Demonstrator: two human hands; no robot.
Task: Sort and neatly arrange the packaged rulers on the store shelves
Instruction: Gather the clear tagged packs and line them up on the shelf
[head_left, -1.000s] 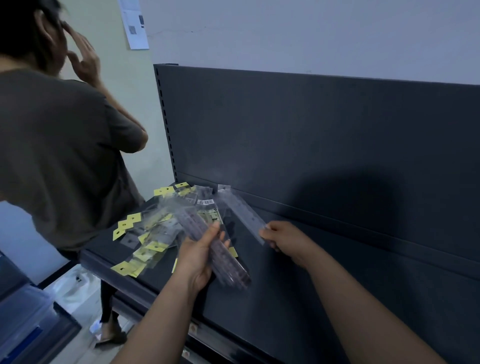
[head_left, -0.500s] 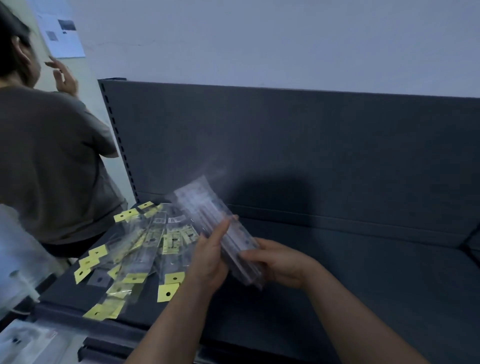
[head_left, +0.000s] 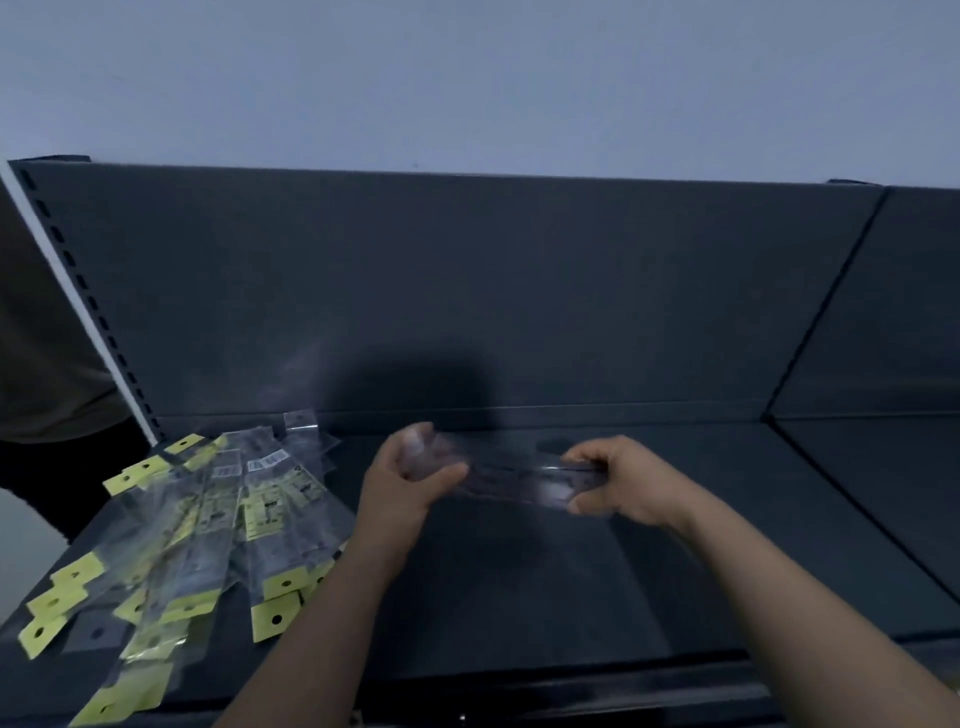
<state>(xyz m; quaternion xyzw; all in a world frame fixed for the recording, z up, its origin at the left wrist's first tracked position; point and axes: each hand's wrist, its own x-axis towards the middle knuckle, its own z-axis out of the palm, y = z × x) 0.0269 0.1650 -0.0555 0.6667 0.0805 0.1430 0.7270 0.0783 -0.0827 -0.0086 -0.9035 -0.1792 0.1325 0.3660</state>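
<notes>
Holding one packaged ruler (head_left: 514, 480) crosswise, left hand (head_left: 402, 480) and right hand (head_left: 621, 480) pinching its ends; next likely laying it squarely on shelf (head_left: 519, 597), 3 o'clock of pile (head_left: 208, 530).

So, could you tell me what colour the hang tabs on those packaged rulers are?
Yellow hang tabs, head view.

Two hands (head_left: 410, 480), one held ruler pack (head_left: 511, 475), one shelf pile (head_left: 208, 530) (uncountable)

A fanned pile of clear plastic ruler packets with yellow hang tabs (head_left: 208, 530) lies on the dark metal shelf (head_left: 675, 545) at its left end, reaching from the back panel to the front edge. Right of the pile, a clear packaged ruler (head_left: 511, 475) lies crosswise above the shelf's middle, between left hand (head_left: 402, 475) and right hand (head_left: 621, 480).
</notes>
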